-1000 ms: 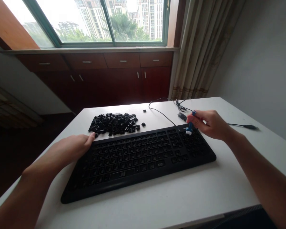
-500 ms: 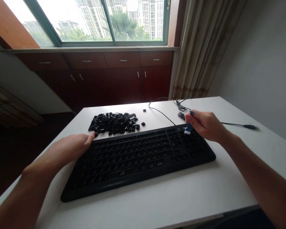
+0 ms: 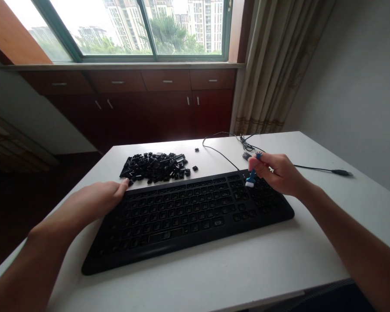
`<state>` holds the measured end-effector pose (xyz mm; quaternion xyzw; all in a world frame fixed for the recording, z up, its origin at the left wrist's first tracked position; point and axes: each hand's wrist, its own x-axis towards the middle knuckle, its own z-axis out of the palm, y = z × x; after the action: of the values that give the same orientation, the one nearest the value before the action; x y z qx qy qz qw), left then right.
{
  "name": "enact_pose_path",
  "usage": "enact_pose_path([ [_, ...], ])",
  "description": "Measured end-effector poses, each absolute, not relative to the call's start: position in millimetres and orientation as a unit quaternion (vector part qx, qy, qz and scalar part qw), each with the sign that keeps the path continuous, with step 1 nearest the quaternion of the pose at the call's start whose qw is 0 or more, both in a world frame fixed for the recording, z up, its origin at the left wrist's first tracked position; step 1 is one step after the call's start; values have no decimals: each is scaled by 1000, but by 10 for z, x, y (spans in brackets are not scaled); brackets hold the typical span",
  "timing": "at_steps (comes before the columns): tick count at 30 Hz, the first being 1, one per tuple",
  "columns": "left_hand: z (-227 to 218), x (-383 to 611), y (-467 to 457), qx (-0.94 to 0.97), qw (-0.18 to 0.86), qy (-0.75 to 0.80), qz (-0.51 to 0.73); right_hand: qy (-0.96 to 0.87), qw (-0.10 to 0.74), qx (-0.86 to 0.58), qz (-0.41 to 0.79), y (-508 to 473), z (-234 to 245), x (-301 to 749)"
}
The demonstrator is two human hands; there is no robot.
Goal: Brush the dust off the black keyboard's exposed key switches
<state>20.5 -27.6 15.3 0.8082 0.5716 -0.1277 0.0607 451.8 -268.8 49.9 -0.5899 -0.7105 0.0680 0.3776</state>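
Observation:
A black keyboard (image 3: 188, 216) with its keycaps removed lies across the white table (image 3: 247, 268). My left hand (image 3: 94, 199) rests on the keyboard's far left corner, fingers together and pressed on its edge. My right hand (image 3: 276, 173) is closed on a small blue brush (image 3: 251, 177), whose white bristles touch the keyboard's upper right area near the number pad. A heap of loose black keycaps (image 3: 154, 167) lies on the table just behind the keyboard, beyond my left hand.
The keyboard's black cable (image 3: 227, 149) loops behind it and its USB plug (image 3: 341, 173) lies at the right. Two stray keycaps (image 3: 195, 168) sit near the heap. Wooden cabinets (image 3: 143, 108) under a window and a curtain (image 3: 276, 65) stand behind the table.
My right hand has moved the brush slightly left and nearer along the keyboard's upper right. My left hand has stayed in place.

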Motion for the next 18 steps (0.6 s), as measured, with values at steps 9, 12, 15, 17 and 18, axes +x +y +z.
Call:
enact_pose_path([
  [9, 167, 214, -279, 813, 60, 563, -136, -722, 365, -588, 4, -2694, 450, 4508],
  [12, 171, 225, -291, 811, 61, 566, -137, -729, 335, -597, -12, -2685, 449, 4520],
  [15, 170, 226, -304, 811, 52, 566, -134, -744, 308, -593, 8, -2679, 463, 4525],
  [17, 175, 230, -317, 810, 51, 569, -131, -740, 313, -596, 5, -2687, 480, 4547],
  [18, 181, 233, -325, 810, 51, 570, -130, -733, 319, -601, -6, -2694, 488, 4565],
])
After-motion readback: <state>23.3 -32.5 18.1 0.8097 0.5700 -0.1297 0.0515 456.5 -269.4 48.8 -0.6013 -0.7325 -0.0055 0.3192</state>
